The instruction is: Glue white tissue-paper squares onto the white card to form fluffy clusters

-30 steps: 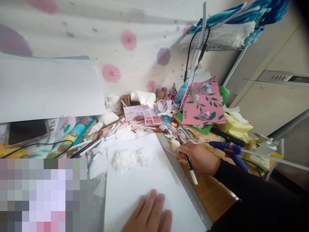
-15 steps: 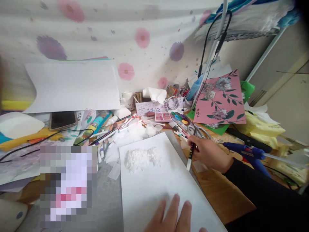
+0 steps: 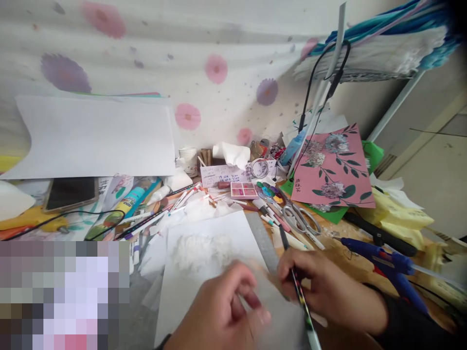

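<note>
Lifted off the white sheet (image 3: 219, 233) since a moment ago, the left hand (image 3: 222, 311) now curls, motion-blurred, so its grip cannot be told. Fluffy white shreds (image 3: 200, 250) behind it look smeared. The right hand (image 3: 324, 287) pinches a slim patterned pen (image 3: 301, 299) beside the metal ruler (image 3: 260, 238).

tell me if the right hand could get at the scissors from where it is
Probably yes: the scissors lie uncovered just beyond the right hand, nothing between, but that hand already holds a pen.
</note>
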The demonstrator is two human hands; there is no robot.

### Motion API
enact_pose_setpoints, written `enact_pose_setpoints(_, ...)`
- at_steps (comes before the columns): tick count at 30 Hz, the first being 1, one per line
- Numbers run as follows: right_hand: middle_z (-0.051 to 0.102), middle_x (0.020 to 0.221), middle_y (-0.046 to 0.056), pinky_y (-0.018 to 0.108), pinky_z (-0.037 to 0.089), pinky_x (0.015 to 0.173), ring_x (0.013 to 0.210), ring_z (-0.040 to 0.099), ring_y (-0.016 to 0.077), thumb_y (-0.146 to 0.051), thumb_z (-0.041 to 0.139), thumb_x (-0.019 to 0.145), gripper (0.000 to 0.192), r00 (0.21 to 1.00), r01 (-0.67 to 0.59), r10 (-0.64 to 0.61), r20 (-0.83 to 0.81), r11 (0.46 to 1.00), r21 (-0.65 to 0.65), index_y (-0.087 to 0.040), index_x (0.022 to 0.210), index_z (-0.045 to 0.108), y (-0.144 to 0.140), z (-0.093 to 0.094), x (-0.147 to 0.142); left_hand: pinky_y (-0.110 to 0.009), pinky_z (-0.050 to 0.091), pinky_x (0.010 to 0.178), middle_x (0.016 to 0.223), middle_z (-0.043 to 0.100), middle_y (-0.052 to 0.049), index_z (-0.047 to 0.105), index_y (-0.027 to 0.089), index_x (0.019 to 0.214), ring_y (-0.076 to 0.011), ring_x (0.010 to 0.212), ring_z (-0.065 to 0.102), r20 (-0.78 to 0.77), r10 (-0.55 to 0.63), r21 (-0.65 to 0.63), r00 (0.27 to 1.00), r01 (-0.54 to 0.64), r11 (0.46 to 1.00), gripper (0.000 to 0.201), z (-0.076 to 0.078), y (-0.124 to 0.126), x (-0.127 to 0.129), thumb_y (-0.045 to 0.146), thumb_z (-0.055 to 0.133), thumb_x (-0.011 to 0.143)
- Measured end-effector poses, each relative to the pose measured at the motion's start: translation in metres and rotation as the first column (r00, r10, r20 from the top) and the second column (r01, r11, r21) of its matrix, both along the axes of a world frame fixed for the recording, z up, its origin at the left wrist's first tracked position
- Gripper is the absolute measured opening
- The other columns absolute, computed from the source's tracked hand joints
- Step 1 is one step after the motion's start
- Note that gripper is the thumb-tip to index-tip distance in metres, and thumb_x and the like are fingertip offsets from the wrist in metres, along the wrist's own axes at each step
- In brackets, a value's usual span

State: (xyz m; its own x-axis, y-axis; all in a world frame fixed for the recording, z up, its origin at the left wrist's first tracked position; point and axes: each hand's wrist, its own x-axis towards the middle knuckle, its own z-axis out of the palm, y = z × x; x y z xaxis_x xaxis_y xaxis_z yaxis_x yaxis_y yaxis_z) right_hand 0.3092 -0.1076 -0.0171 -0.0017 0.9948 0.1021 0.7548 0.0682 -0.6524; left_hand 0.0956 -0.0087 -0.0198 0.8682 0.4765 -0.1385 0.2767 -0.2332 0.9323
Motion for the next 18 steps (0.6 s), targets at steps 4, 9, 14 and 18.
enact_pose_setpoints(4,0.064,0.071,-0.003,0.018,0.043,0.056,0.061,0.056,0.0100,-0.004,0.057,0.070,0.019,0.987,-0.158,0.155,-0.040,0.984,-0.084,-0.022,0.077,0.055,-0.002,0.011,-0.024,-0.021,0.043,0.051,0.091,0.059,-0.002,0.037,0.021,0.118,-0.0113,0.058,0.061,0.066,0.189,-0.464,0.980,-0.138,0.875,0.054,-0.009,-0.005,0.006,0.050,0.060,0.078)
enact_pose_setpoints(9,0.064,0.073,-0.001,0.021,0.044,0.057,0.063,0.058,0.0129,-0.003,0.051,0.071,0.022,0.978,-0.209,0.209,-0.014,0.973,-0.097,-0.022,0.080,0.056,0.005,0.009,-0.007,-0.021,0.036,0.051,0.059,0.056,-0.001,0.053,0.014,0.070,-0.0091,0.052,0.051,-0.002,0.117,-0.392,0.993,-0.108,0.914,0.023,-0.018,-0.013,0.010,0.036,0.055,0.078)
enact_pose_setpoints(14,0.063,0.077,0.004,0.031,0.044,0.060,0.065,0.059,0.0198,-0.002,0.045,0.074,0.039,0.860,-0.001,0.011,0.511,1.000,-0.020,-0.025,0.099,0.065,0.016,-0.013,0.040,-0.023,0.038,0.051,0.055,0.056,0.000,0.058,0.013,0.066,-0.0094,0.049,0.049,0.074,0.243,-0.456,0.967,-0.183,0.871,0.022,-0.015,-0.015,0.010,0.034,0.061,0.072)
enact_pose_setpoints(18,0.069,0.108,0.006,0.034,0.050,0.077,0.091,0.067,0.0250,-0.015,0.054,0.080,0.050,0.880,0.060,-0.108,0.463,0.991,0.117,-0.034,0.126,0.059,0.005,-0.016,0.063,-0.026,0.045,0.060,0.065,0.061,-0.004,0.063,0.010,0.080,-0.0119,0.056,0.056,0.230,0.380,-0.545,0.896,-0.204,0.813,0.038,-0.018,-0.014,0.010,0.047,0.056,0.083)
